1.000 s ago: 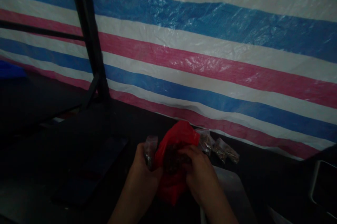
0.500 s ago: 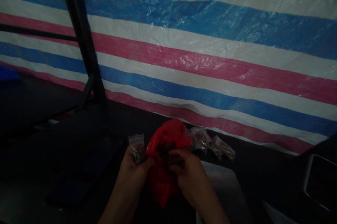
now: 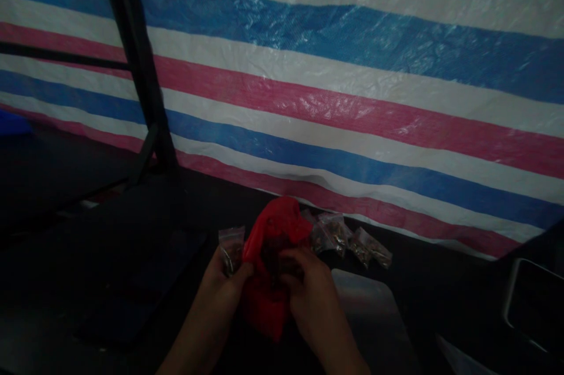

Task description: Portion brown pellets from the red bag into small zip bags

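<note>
Striped sheet behind table; left hand grips packet, red bag; right hand at bag's mouth, hold unclear.

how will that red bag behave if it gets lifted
The red bag would probably sag and fold, since it looks thin and creased. It might also spill, as its mouth gapes open at the right hand.

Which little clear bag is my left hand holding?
The clear bag left of the red bag, in your left hand; the others lie right of the red bag.
</note>
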Motion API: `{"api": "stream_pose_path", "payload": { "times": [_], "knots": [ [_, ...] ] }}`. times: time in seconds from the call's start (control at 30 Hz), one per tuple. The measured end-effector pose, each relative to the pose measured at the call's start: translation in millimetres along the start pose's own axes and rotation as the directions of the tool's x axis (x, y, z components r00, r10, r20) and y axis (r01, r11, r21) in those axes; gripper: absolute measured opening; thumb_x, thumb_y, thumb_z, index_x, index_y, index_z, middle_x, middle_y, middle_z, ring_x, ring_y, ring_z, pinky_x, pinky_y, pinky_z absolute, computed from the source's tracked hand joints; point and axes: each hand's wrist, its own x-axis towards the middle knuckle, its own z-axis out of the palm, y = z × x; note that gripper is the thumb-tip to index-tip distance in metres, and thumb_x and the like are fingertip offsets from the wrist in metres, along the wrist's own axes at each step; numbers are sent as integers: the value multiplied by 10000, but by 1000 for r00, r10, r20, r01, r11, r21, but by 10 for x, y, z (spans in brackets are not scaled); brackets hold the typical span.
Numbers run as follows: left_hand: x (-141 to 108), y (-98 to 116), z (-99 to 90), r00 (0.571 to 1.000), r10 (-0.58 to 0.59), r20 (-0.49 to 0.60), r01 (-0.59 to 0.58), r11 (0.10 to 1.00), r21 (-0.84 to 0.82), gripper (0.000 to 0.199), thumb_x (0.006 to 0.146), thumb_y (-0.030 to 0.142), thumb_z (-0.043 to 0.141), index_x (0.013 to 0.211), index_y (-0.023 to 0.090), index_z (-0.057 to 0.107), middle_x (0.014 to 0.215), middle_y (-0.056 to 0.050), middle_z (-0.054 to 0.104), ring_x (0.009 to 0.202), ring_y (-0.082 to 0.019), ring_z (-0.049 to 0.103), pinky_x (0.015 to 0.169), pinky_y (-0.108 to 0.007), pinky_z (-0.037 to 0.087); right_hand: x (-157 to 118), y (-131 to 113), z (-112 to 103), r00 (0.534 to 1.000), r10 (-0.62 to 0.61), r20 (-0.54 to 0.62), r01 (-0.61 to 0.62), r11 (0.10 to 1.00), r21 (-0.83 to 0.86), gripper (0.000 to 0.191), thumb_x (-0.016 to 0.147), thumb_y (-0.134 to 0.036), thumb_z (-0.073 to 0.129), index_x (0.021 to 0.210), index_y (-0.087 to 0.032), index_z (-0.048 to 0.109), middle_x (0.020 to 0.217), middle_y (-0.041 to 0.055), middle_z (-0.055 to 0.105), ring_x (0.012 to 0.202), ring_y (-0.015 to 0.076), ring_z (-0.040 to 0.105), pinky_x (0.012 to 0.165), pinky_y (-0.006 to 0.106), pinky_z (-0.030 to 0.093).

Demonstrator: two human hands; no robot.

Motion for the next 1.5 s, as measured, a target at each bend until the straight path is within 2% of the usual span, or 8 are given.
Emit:
{"api": "stream_pose_path", "payload": {
  "times": [0.3, 0.53, 0.7, 0.83, 1.03, 1.3, 1.4, 1.5],
  "knots": [
    [92, -29, -73, 978, 172, 118, -193, 961, 197, 517, 717, 393, 839, 1162, 223, 637, 1005, -18, 803, 886, -253, 768, 756, -355, 626, 39, 43, -90, 994, 92, -52, -76, 965, 251, 349, 861, -144, 607, 1155, -215, 781, 1151, 95, 822, 1087, 281, 776, 990, 438, 596],
    [-34, 70, -39, 940, 236, 247, -293, 929, 226, 467, 843, 414, 754, 1268, 251, 647, 1267, -57, 773, 1206, -268, 729, 989, -364, 608, 20, -296, -114, 998, 26, -56, 8, 852, 524, 292, 913, -347, 703, 1180, -251, 772, 1175, 79, 819, 1085, 263, 782, 960, 392, 621],
    [-5, 14, -89, 914, 318, 251, -395, 839, 374, 281, 874, 406, 714, 1110, 253, 703, 1157, -76, 785, 999, -277, 755, 900, -393, 601, -15, -424, -46, 977, -126, -170, 170, 946, 274, 300, 915, -172, 652, 1125, -318, 809, 1200, 27, 766, 1115, 198, 744, 994, 307, 594],
    [25, -32, -123, 895, 370, 250, -443, 810, 384, 237, 869, 336, 696, 1093, 259, 694, 1121, -71, 772, 970, -266, 731, 864, -375, 578, -38, -435, -10, 959, -274, -67, 280, 954, 107, 462, 916, -32, 552, 1132, -340, 819, 1233, 11, 726, 1161, 161, 717, 997, 240, 571],
    [36, -62, -136, 891, 343, 298, -437, 828, 351, 110, 911, 288, 655, 1016, 261, 660, 947, -14, 721, 879, -224, 711, 799, -324, 566, -56, -418, 1, 939, -343, 18, 341, 938, 70, 595, 919, 7, 498, 1277, -389, 758, 1300, -29, 727, 1203, 135, 704, 1052, 220, 536],
    [19, -38, -136, 909, 318, 270, -401, 845, 354, 134, 927, 332, 688, 1033, 259, 651, 922, 13, 690, 836, -190, 678, 758, -290, 546, -39, -425, -6, 949, -290, -127, 297, 954, 43, 492, 900, -43, 587, 1215, -372, 771, 1284, -24, 755, 1192, 164, 712, 1051, 265, 544],
    [50, -63, -126, 903, 379, 200, -426, 843, 328, 161, 904, 369, 716, 963, 259, 614, 827, 48, 609, 725, -159, 612, 663, -262, 530, 0, -358, -59, 948, -232, -219, 240, 971, 11, 295, 910, -127, 650, 1103, -310, 777, 1197, 18, 773, 1129, 214, 720, 980, 315, 570],
    [85, -73, -118, 878, 472, 77, -471, 826, 309, 225, 851, 361, 747, 960, 263, 576, 788, 73, 557, 677, -136, 593, 621, -234, 520, 34, -247, -82, 974, -159, -161, 149, 986, -73, 238, 893, -153, 684, 1064, -281, 786, 1148, 48, 777, 1098, 267, 713, 998, 399, 546]
  ]
}}
